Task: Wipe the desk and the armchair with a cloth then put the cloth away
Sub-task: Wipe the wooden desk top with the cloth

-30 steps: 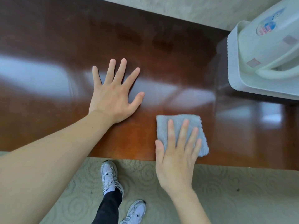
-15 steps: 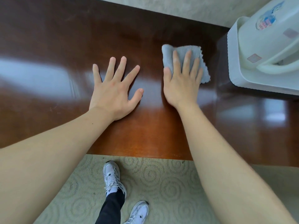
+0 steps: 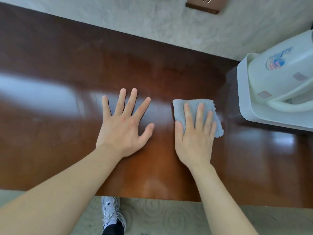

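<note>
A glossy dark brown wooden desk (image 3: 55, 85) fills most of the view. A folded grey cloth (image 3: 193, 106) lies flat on it, right of centre. My right hand (image 3: 194, 134) presses down on the cloth, fingers flat and slightly apart, covering its near half. My left hand (image 3: 125, 126) rests palm down on the bare desk, fingers spread, holding nothing, a hand's width left of the cloth. No armchair is in view.
A white plastic appliance (image 3: 277, 92) stands on the desk at the right, close to the cloth's right edge. A pale textured wall (image 3: 169, 26) runs behind the desk. Patterned carpet (image 3: 169, 217) and my shoe (image 3: 111, 212) show below the near desk edge.
My right hand pushed the cloth from the near edge far across the desk, then drew it back toward the middle. My left hand stayed planted. The camera tilted up, showing more wall.
</note>
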Demonstrator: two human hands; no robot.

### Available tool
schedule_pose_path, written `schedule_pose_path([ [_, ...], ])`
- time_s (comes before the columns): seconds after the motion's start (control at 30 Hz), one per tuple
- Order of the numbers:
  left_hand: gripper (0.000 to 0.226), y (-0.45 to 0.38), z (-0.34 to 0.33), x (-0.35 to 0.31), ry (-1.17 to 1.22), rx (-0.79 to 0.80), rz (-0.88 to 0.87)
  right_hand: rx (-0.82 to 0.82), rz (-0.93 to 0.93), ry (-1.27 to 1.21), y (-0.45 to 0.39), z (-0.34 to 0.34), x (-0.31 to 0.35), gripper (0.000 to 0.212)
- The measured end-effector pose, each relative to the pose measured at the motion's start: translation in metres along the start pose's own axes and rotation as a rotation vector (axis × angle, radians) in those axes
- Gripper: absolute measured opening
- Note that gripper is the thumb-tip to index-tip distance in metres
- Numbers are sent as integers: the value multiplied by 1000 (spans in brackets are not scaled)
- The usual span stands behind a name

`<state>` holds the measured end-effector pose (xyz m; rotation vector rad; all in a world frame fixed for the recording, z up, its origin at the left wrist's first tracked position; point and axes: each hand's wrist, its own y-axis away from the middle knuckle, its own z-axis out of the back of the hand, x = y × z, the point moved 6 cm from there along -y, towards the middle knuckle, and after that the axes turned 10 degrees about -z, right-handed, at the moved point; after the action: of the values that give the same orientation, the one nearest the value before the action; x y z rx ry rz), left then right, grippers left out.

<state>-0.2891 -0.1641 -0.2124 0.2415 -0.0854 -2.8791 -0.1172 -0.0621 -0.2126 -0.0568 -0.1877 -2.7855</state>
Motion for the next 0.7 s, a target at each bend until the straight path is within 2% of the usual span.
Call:
schedule_pose_path([
  [0.13, 74, -1, -1, 1, 0, 4, -4, -11, 38, 2, -104, 11, 39, 58],
  [0.27, 74, -2, -1, 0, 5, 13, -15, 70, 78, -34, -161, 10, 88, 57],
  [0.37, 73, -1, 0, -1, 24, 17, -21, 140, 247, -19, -164, 8, 143, 57],
  [0.47, 73, -2, 1, 1, 67, 12, -16, 179, 505, -5, -139, 6, 209, 55],
  [0.53, 74, -3, 1, 1, 86, 20, -24, 180, 601, 1, -121, 5, 238, 55],
  [0.63, 72, -2, 2, 1, 108, 33, -33, 160, 608, 1, -117, 6, 241, 56],
  [0.7, 72, -2, 4, 2, 113, 21, -25, 113, 471, -14, -126, 9, 220, 59],
])
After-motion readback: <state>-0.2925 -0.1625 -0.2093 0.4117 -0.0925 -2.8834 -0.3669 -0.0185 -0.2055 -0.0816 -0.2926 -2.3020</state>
